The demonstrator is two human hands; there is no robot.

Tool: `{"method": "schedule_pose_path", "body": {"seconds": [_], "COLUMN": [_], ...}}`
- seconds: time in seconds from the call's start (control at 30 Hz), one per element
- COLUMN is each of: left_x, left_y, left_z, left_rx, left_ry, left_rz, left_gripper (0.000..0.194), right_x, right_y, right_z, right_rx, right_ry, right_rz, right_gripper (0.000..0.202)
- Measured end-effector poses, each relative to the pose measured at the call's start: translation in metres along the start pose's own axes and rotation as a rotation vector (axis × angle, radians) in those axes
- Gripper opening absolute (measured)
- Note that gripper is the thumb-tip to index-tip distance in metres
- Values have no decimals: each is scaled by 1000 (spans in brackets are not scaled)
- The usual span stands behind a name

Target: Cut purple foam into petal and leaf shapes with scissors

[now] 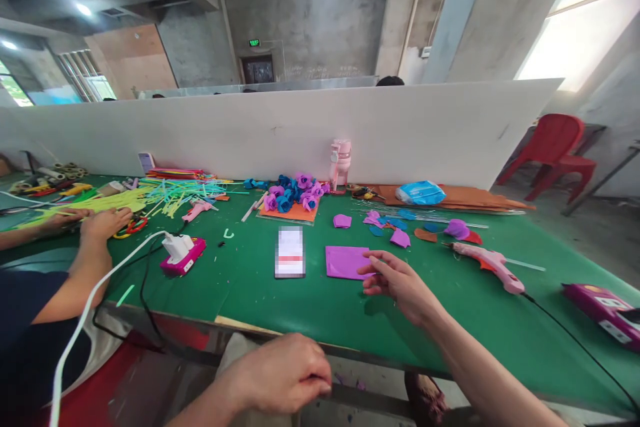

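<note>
A purple folded sheet (345, 262), paper or cloth, lies flat on the green table. My right hand (393, 280) reaches over its right edge with the fingers slightly apart. Whether the fingertips touch the sheet I cannot tell. Lower down, in front of the table edge, my left hand (287, 373) is curled closed, its palm side hidden. A phone (290, 252) with a blurred screen lies left of the sheet. Beyond it, purple and blue handmade flowers (295, 193) are heaped on an orange sheet (295, 215). Small purple cut pieces (400, 238) lie behind my right hand.
At right are a pink glue gun (493, 263) with its cord and a magenta box (603, 313). A pink bottle (341, 163) stands by the white partition (240, 133). To the left, a co-worker's hands (103, 221) handle yellow-green strips near a white plug (179, 248) with a cable.
</note>
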State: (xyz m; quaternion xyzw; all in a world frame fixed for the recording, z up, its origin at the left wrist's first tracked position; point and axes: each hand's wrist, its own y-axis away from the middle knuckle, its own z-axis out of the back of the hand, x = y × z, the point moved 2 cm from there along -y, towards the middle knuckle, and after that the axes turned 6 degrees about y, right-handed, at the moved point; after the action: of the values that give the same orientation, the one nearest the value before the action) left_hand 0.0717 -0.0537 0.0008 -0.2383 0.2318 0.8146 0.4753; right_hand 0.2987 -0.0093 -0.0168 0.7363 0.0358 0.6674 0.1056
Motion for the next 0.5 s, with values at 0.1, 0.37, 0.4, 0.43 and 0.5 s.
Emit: {"method": "schedule_pose_path", "body": {"seconds": [0.1, 0.37, 0.4, 0.43, 0.5], "left_x": [-9, 55, 59, 61, 61], "left_y": [-17, -39, -38, -38, -36], "left_z": [5, 12, 12, 12, 13], "left_rx": [-163, -392, -385, -380, -371], "left_ry": [-63, -580, -607, -630, -664], "left_rz": [25, 346, 352, 353, 350], "left_gripper": [38, 64, 62, 60, 59], "right_x": [-5, -15, -14, -13, -11], "right_y": [1, 1, 1, 1, 1], "right_z": [17, 32, 32, 32, 31], "right_rx": [-107, -194, -190, -187, -179], "right_ry": [-51, -102, -108, -112, -118], "right_rz": [100, 215, 220, 222, 214], "right_gripper": [26, 36, 36, 36, 37]}}
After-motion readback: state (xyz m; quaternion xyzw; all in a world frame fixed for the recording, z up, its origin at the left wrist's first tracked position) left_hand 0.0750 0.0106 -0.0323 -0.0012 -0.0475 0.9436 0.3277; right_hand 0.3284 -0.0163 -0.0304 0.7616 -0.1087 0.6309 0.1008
